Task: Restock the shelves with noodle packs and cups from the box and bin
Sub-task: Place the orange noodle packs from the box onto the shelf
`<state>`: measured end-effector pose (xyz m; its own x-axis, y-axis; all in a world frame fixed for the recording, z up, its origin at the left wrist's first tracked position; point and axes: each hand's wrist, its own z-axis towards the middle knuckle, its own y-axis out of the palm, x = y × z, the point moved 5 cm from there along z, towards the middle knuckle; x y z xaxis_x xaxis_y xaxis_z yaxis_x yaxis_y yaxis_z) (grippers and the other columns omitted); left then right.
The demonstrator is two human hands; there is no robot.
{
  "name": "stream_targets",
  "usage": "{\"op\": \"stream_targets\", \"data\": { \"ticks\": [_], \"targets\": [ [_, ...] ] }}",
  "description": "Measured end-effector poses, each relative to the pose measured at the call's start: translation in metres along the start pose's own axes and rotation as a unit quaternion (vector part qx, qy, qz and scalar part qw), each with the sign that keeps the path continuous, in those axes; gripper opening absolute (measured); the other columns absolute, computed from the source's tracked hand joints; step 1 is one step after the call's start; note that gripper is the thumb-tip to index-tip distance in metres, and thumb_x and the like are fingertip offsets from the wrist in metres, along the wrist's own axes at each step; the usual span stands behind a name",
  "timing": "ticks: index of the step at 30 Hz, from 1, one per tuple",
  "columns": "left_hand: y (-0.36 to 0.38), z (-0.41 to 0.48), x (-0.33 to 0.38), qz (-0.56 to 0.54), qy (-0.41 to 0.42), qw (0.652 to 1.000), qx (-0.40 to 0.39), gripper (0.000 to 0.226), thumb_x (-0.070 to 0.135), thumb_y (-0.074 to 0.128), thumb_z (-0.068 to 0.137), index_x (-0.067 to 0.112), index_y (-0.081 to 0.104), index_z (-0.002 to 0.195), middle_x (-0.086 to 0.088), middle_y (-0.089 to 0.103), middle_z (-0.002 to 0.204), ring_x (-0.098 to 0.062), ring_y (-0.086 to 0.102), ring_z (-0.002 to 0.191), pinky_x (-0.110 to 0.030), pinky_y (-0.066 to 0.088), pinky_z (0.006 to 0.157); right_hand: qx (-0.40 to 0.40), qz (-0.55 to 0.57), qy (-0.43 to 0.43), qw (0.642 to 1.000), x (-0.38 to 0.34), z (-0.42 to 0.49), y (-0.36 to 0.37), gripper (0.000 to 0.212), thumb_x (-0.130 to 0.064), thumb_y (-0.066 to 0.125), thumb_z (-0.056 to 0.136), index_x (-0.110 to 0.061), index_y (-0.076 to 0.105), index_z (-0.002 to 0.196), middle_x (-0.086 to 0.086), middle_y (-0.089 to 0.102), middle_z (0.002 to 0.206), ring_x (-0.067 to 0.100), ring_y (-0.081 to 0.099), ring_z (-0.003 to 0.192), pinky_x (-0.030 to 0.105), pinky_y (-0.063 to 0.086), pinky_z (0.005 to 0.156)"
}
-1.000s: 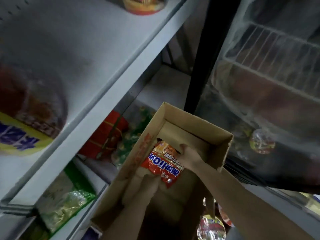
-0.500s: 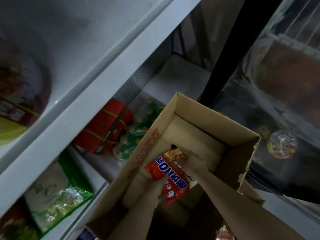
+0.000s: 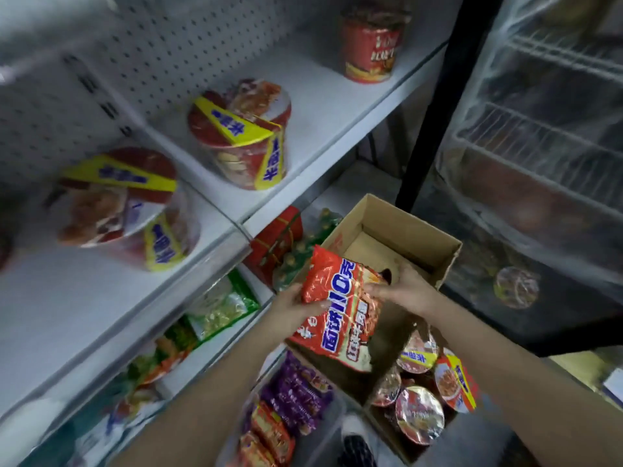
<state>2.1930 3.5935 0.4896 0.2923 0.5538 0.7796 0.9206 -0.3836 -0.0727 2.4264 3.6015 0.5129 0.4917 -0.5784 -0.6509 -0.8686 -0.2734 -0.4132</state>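
Note:
An orange-red noodle pack (image 3: 337, 308) with blue lettering hangs above the near end of an open cardboard box (image 3: 409, 227). My left hand (image 3: 293, 308) grips its left edge and my right hand (image 3: 403, 289) holds its right edge. The far part of the box shows a bare cardboard floor. Below the box stands a second carton holding several noodle cups (image 3: 419, 414). A clear bin (image 3: 332, 429) at the bottom holds purple and orange packs (image 3: 296, 396). On the white shelf (image 3: 323, 106) stand two large cups (image 3: 241, 133) (image 3: 124, 203) and one small red cup (image 3: 369, 45).
The lower shelf holds red packs (image 3: 276, 242) and green packs (image 3: 224, 303) behind its front lip. A black upright post (image 3: 435, 96) separates the shelving from a plastic-wrapped wire rack (image 3: 539, 136) on the right. A dark shoe (image 3: 357, 446) shows on the floor.
Both hands have lifted the noodle pack up out of the box and toward me. The view has tilted, bringing the shelf cups, the bin and the carton of cups into sight.

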Motion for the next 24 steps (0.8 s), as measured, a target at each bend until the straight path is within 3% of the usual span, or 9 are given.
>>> {"op": "stream_targets", "data": {
  "ticks": [3,6,8,9,11,15,19,22,24],
  "targets": [
    [-0.03,-0.086,0.007,0.084,0.054,0.994,-0.048,0.029,0.018,0.077,0.085,0.018,0.064,0.111,-0.003,0.076,0.102,-0.021,0.074,0.092,-0.041,0.059,0.088,-0.088,-0.083,-0.075,0.99,-0.038,-0.073,0.03,0.123,-0.069,0.079,0.059,-0.021,0.019,0.155,0.002,0.035,0.156,0.021,0.04,0.139,0.037,0.033,0.114],
    [-0.066,-0.179,0.0,0.15,0.081,0.983,-0.063,0.041,0.027,0.079,0.083,0.02,0.061,0.119,-0.005,0.075,0.109,-0.024,0.073,0.096,-0.043,0.059,0.087,-0.161,-0.187,-0.111,0.963,-0.06,-0.142,0.087,0.122,-0.078,0.079,0.048,-0.023,0.038,0.149,-0.003,0.048,0.148,0.016,0.048,0.133,0.038,0.035,0.115],
    [-0.095,-0.245,-0.008,0.178,0.089,0.979,-0.051,0.047,0.034,0.081,0.081,0.022,0.06,0.121,-0.005,0.074,0.111,-0.027,0.073,0.097,-0.047,0.058,0.089,-0.207,-0.189,-0.14,0.95,-0.079,-0.194,0.133,0.098,-0.068,0.084,0.052,-0.02,0.056,0.134,-0.004,0.063,0.132,0.01,0.061,0.117,0.033,0.044,0.107],
    [-0.109,-0.279,-0.011,0.189,0.091,0.977,-0.032,0.044,0.031,0.081,0.082,0.02,0.06,0.119,-0.006,0.075,0.11,-0.026,0.073,0.096,-0.048,0.058,0.089,-0.227,-0.166,-0.158,0.946,-0.09,-0.222,0.157,0.073,-0.054,0.085,0.063,-0.018,0.063,0.123,-0.003,0.068,0.123,0.006,0.067,0.106,0.026,0.05,0.098],
    [-0.143,-0.343,-0.02,0.205,0.1,0.973,0.037,0.039,0.029,0.08,0.082,0.016,0.062,0.115,-0.004,0.076,0.104,-0.021,0.074,0.09,-0.046,0.058,0.088,-0.254,-0.119,-0.191,0.94,-0.109,-0.268,0.202,0.038,-0.023,0.08,0.08,-0.015,0.066,0.114,-0.002,0.073,0.111,0.005,0.07,0.093,0.016,0.053,0.084],
    [-0.209,-0.475,-0.031,0.342,0.148,0.88,0.294,0.07,0.077,0.069,0.067,0.033,0.06,0.12,0.014,0.07,0.112,-0.007,0.068,0.097,-0.034,0.055,0.09,-0.266,-0.084,-0.256,0.926,-0.167,-0.346,0.271,0.049,-0.032,0.085,0.072,-0.017,0.068,0.116,0.001,0.074,0.111,0.019,0.07,0.105,0.038,0.049,0.101],
    [-0.255,-0.598,-0.056,0.206,0.249,0.809,0.491,0.094,0.077,0.068,0.062,0.031,0.044,0.14,0.016,0.048,0.128,-0.003,0.052,0.115,-0.026,0.044,0.099,-0.262,-0.083,-0.314,0.909,-0.233,-0.417,0.319,0.037,-0.024,0.08,0.078,-0.017,0.067,0.112,-0.001,0.076,0.102,0.016,0.072,0.096,0.032,0.056,0.089],
    [-0.277,-0.666,-0.082,0.116,0.257,0.79,0.544,0.106,0.084,0.068,0.058,0.037,0.033,0.146,0.016,0.05,0.137,-0.004,0.061,0.107,-0.036,0.054,0.092,-0.257,-0.06,-0.379,0.887,-0.284,-0.468,0.347,0.03,-0.024,0.08,0.077,-0.019,0.067,0.104,-0.008,0.077,0.087,0.007,0.073,0.08,0.017,0.054,0.066],
    [-0.283,-0.697,-0.09,0.102,0.248,0.801,0.535,0.103,0.079,0.072,0.061,0.043,0.026,0.146,0.021,0.056,0.131,-0.002,0.065,0.097,-0.036,0.057,0.085,-0.272,-0.048,-0.409,0.87,-0.313,-0.499,0.363,0.043,-0.033,0.08,0.072,-0.02,0.065,0.11,-0.007,0.077,0.093,0.01,0.073,0.085,0.023,0.055,0.07]
  ]
}}
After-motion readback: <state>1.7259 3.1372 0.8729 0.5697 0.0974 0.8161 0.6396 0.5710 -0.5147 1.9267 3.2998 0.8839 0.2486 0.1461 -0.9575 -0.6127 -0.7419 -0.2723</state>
